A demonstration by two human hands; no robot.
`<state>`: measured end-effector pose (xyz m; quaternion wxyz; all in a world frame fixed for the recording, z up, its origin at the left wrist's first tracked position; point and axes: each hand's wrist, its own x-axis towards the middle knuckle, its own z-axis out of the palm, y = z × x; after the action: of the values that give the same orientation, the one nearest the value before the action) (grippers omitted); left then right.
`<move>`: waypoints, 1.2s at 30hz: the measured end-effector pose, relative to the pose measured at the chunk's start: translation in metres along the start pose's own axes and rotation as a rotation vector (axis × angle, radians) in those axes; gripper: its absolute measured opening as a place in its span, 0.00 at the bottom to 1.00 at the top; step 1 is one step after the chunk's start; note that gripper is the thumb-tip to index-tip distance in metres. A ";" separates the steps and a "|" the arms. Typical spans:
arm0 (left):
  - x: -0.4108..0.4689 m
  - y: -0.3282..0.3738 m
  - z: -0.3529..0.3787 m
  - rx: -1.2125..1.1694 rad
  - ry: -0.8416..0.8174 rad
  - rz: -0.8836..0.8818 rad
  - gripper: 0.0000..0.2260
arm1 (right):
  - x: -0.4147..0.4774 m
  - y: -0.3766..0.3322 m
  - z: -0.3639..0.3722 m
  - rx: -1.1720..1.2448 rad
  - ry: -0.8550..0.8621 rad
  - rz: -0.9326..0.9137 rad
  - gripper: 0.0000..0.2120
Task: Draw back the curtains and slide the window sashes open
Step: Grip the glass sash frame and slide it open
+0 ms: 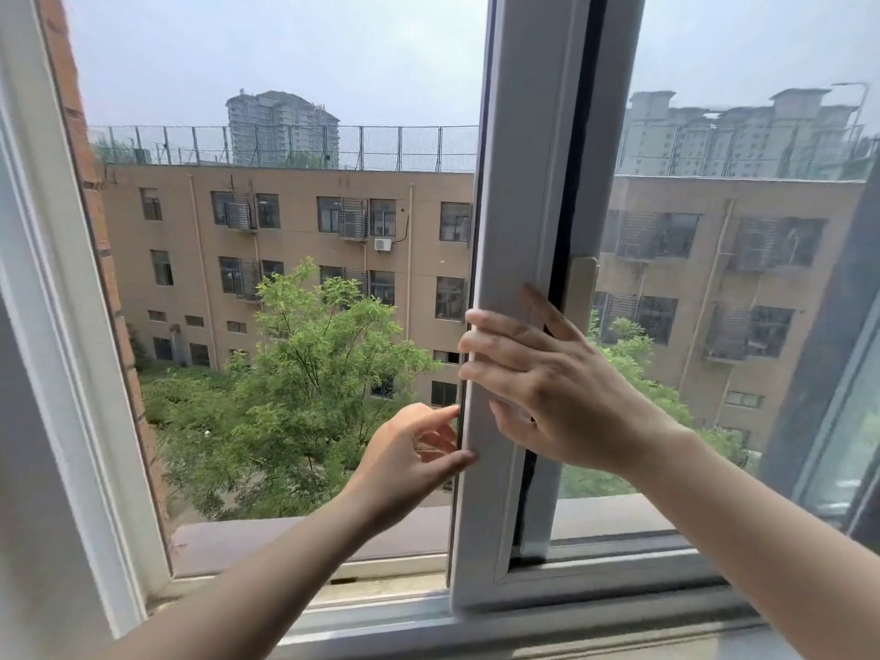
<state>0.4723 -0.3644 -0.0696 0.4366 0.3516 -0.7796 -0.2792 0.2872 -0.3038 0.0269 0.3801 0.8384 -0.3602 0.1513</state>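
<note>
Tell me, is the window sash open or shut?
Open. The sash stands far to the right, overlapping the other pane; left of it the trees show sharp, with no glass before them.

Sash (519,231) top cropped, left hand (405,450) maybe touching its edge

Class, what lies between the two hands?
In the head view, the white sash stile: the left hand holds its edge, the right hand wraps it higher up.
</note>
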 end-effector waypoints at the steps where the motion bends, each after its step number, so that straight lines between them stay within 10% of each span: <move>1: 0.004 0.000 0.003 -0.002 -0.008 0.002 0.27 | -0.003 0.002 0.000 0.000 0.005 0.002 0.14; 9: 0.029 0.015 0.042 -0.066 -0.028 0.070 0.18 | -0.058 0.019 -0.006 0.169 0.078 0.174 0.15; 25: 0.067 0.044 0.135 -0.109 -0.083 0.114 0.17 | -0.227 0.020 -0.006 0.425 0.227 1.323 0.18; 36: 0.096 0.061 0.194 -0.123 -0.116 0.078 0.20 | -0.283 0.025 -0.005 0.451 0.288 1.518 0.13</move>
<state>0.2475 -0.3794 -0.0675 0.4218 0.2766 -0.7983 -0.3290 0.0727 -0.1738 -0.1057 0.0376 0.3934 -0.7400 0.5442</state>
